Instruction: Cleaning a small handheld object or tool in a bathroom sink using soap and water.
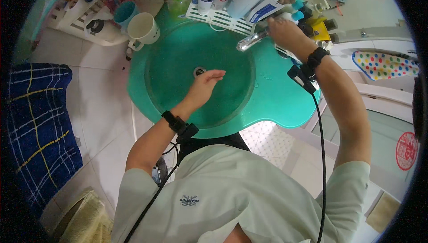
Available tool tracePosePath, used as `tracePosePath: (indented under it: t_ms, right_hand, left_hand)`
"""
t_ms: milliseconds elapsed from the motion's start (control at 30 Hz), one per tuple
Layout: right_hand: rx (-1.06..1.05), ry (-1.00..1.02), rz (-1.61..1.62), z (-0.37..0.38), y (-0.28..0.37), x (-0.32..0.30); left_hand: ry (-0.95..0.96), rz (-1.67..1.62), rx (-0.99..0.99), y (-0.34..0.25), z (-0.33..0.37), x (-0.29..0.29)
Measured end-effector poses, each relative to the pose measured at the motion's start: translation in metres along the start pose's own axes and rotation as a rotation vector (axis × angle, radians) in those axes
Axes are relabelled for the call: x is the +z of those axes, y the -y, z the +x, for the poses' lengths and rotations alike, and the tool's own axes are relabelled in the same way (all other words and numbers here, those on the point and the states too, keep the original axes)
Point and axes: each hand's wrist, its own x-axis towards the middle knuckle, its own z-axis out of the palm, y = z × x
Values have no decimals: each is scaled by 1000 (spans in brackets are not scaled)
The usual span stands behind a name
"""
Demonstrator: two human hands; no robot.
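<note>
A green washbasin [160, 89] lies in front of me, with a metal drain [199, 71] in its floor. Over the bowl, close to the drain, my left hand [206, 85] is open and empty, its fingers stretched out side by side. At the back right of the bowl, my right hand [287, 33] is closed on the rear end of the chrome faucet [252, 41]. That hand covers the faucet's handle, so its exact grip is partly hidden. The spout points left over the basin, and no stream of water shows under it.
Behind the bowl, a white slotted rack [220, 20] carries several tubes and bottles. A white mug [143, 28], a teal cup [126, 13] and a green pump bottle [178, 1] stand at the back left. A blue plaid towel [40, 127] hangs at left, a dotted cloth [383, 65] at right.
</note>
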Motion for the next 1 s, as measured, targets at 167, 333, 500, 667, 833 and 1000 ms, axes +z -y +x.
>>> tracePosePath:
  t_ms: [167, 333, 500, 667, 833, 1000]
  right_hand:
    - [-236, -34, -366, -2, -3, -17]
    - [-290, -17, -430, -2, 0, -24]
    - [-255, 15, -404, 1, 2, -28]
    - [-177, 140, -287, 13, 4, -26]
    - [-71, 490, 51, 39, -9, -30]
    - [2, 510, 16, 51, -2, -33]
  left_hand:
    - [-5, 70, -10, -2, 15, 2]
    - [-45, 25, -3, 14, 33, 2]
    - [-67, -37, -37, 15, 50, 7]
    - [-95, -205, -108, 17, 59, 15]
    - [-80, -302, -159, 23, 75, 13]
    - [-104, -361, -186, 32, 87, 16]
